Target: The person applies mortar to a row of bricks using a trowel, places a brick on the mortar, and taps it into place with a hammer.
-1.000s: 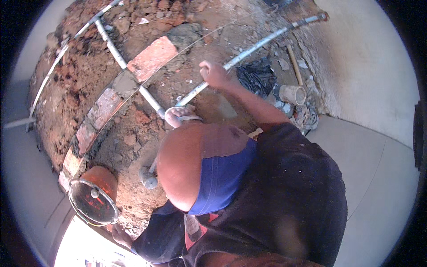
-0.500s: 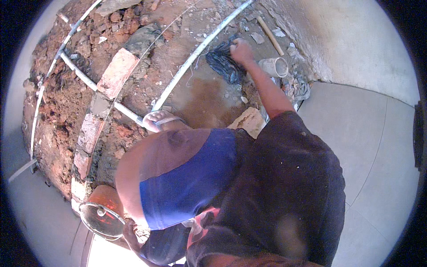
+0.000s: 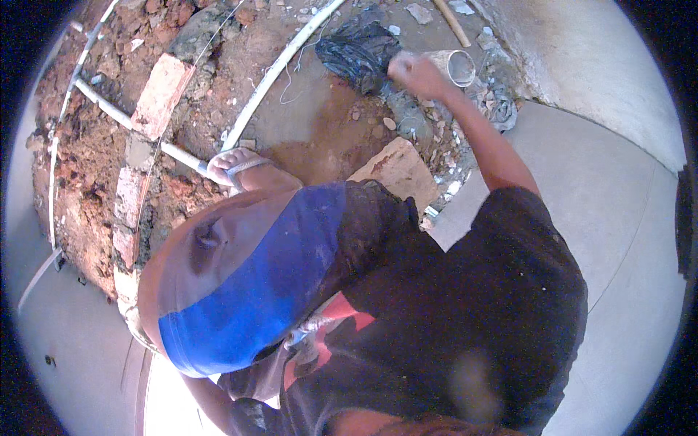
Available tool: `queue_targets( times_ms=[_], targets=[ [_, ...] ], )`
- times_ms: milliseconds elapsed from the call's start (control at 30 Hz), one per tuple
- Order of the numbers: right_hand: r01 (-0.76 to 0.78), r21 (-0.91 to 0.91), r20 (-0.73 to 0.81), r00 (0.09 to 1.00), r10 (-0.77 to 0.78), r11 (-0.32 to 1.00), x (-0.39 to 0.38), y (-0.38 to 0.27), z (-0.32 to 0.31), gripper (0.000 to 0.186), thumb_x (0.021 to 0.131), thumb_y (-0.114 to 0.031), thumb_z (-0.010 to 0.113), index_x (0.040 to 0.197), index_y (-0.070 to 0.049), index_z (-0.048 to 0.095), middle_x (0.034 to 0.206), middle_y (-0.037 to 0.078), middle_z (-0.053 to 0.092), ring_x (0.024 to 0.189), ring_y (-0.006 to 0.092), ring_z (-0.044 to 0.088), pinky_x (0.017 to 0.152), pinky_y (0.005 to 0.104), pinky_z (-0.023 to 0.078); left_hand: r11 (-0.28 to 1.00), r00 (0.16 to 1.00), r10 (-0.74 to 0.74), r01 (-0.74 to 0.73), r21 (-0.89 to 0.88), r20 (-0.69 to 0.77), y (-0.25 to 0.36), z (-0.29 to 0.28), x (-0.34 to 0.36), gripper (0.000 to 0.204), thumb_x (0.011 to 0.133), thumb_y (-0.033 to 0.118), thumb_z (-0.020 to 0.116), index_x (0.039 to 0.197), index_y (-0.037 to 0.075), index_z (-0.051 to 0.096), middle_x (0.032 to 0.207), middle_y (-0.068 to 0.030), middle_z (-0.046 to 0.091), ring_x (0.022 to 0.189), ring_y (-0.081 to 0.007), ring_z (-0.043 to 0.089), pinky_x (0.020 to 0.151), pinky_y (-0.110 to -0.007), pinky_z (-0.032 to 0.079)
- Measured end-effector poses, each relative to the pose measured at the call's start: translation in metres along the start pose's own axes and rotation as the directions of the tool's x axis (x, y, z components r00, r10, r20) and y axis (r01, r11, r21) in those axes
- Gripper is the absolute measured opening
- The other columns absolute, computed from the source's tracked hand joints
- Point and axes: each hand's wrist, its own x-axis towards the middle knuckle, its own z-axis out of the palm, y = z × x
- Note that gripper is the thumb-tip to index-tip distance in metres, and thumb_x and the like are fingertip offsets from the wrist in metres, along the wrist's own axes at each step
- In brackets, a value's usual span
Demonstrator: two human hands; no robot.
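My right arm stretches forward over the dirt. The right hand [image 3: 418, 75] is slightly blurred, with its fingers curled in, beside the right edge of a crumpled black plastic bag [image 3: 360, 52]. Whether any of the bag is in the fingers is hidden. A white cylindrical container [image 3: 460, 68] lies on its side just past that hand, its round opening toward me. My left forearm [image 3: 207, 400] shows at the lower left; its hand is hidden behind my bent leg in blue and grey shorts.
My sandalled foot [image 3: 236, 166] stands by a white pipe [image 3: 280, 65]. Bricks [image 3: 161, 94] form a row along a taut string at left, amid loose soil. A flat broken slab [image 3: 400, 174] lies near my knee. A wooden handle [image 3: 452, 23] lies by the wall [image 3: 596, 58].
My right hand has shifted right, from on top of the black bag to its edge. The view has tilted, and my left hand and the orange bucket have gone behind my leg.
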Motion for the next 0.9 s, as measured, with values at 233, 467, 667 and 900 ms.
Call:
queue_targets(
  times_ms=[233, 467, 667, 900],
  targets=[
    [0.017, 0.066, 0.271, 0.962, -0.034, 0.998, -0.138, 0.038, 0.093, 0.056, 0.089, -0.046, 0.062, 0.125, -0.003, 0.055, 0.121, 0.014, 0.059, 0.114, 0.0262, 0.054, 0.099, 0.0375, 0.041, 0.987, 0.988, 0.152, -0.152, -0.051, -0.001, 0.083, 0.014, 0.044, 0.039, 0.093, 0.032, 0.056, 0.12, 0.003, 0.059, 0.113, -0.0233, 0.062, 0.101, -0.0379, 0.061, 0.09, -0.045, 0.048],
    [-0.442, 0.376, 0.109, 0.894, 0.435, 0.814, -0.163, 0.062, 0.124, 0.059, 0.095, -0.049, 0.052, 0.127, 0.0, 0.055, 0.126, 0.011, 0.056, 0.114, 0.0206, 0.052, 0.1, 0.0327, 0.038, 0.95, 0.948, 0.312, -0.311, -0.035, 0.064, 0.173, 0.053, 0.106, 0.043, 0.092, 0.031, 0.056, 0.127, 0.005, 0.054, 0.124, -0.0236, 0.056, 0.111, -0.0376, 0.057, 0.095, -0.046, 0.046],
    [-0.36, 0.66, -0.128, 0.811, 0.571, 0.659, -0.214, 0.07, 0.16, 0.061, 0.098, -0.048, 0.045, 0.134, 0.0, 0.048, 0.132, 0.012, 0.053, 0.118, 0.0235, 0.051, 0.103, 0.0344, 0.037, 0.833, 0.82, 0.552, -0.55, 0.061, -0.148, 0.223, 0.114, 0.153, 0.046, 0.092, 0.023, 0.052, 0.132, 0.003, 0.047, 0.137, -0.0208, 0.047, 0.131, -0.0379, 0.041, 0.108, -0.045, 0.036],
    [-0.315, 0.808, -0.06, 0.797, 0.601, 0.498, -0.214, 0.072, 0.19, 0.058, 0.1, -0.045, 0.04, 0.137, 0.0, 0.044, 0.135, 0.013, 0.052, 0.121, 0.0251, 0.05, 0.105, 0.0359, 0.036, 0.689, 0.663, 0.724, -0.707, 0.161, -0.19, 0.232, 0.167, 0.198, 0.04, 0.086, 0.015, 0.052, 0.125, 0.003, 0.055, 0.139, -0.0156, 0.047, 0.134, -0.0332, 0.039, 0.109, -0.047, 0.035]
  ],
)
